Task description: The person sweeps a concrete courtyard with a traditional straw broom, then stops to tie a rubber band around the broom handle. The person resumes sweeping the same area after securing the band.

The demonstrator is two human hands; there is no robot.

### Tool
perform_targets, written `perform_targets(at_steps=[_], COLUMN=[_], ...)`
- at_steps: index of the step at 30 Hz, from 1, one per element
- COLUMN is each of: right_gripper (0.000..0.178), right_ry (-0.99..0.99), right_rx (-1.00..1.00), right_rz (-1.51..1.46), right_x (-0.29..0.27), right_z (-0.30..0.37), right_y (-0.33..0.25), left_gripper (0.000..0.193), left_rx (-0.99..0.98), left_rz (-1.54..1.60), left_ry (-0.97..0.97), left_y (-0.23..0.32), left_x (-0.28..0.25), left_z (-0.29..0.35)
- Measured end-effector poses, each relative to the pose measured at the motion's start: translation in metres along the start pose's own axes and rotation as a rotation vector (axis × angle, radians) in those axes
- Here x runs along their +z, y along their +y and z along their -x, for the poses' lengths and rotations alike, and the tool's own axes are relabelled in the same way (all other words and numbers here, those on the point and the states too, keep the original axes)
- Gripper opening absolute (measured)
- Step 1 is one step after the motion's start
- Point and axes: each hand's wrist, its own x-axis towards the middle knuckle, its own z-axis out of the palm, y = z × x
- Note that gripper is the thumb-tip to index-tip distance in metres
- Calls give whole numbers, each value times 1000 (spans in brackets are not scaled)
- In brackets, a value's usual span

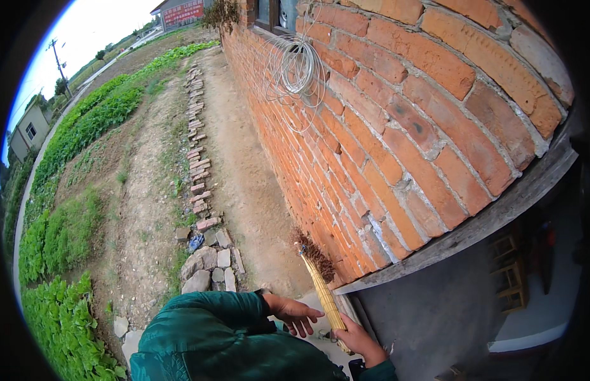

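A short hand broom (322,291) with a pale, bound straw handle and dark brown bristles stands at the foot of the brick wall, head end away from me. My right hand (362,342) is closed around the lower part of its handle. Just left of the handle is my left hand (295,314), fingers stretched and a little apart, holding nothing. Whether its fingertips touch the handle I cannot tell. Dark green sleeves (212,336) cover both arms.
The red brick wall (371,140) rises on the right, with a coil of wire (298,68) hanging on it. At lower right a doorway shows a dim room with a wooden stool (512,287). Bricks (197,165) and stones (199,263) edge the dirt path; leafy green plants (66,317) grow left.
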Motion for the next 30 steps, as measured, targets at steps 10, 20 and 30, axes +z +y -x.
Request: perform_targets(at_steps=[10,20,30], right_gripper=[55,50,54], right_ry=[242,1487,1851], right_rx=[-973,-1232,-1184], right_rz=[667,1119,1185], right_x=[-71,-225,-216], right_z=[58,82,48], right_y=[-93,-178,-191], left_gripper=[24,22,18], left_rx=[852,1024,1228], left_rz=[1175,1944,2149], left_ry=[240,232,207], left_y=[-43,-178,-246], left_x=[115,164,167], left_z=[-8,13,20])
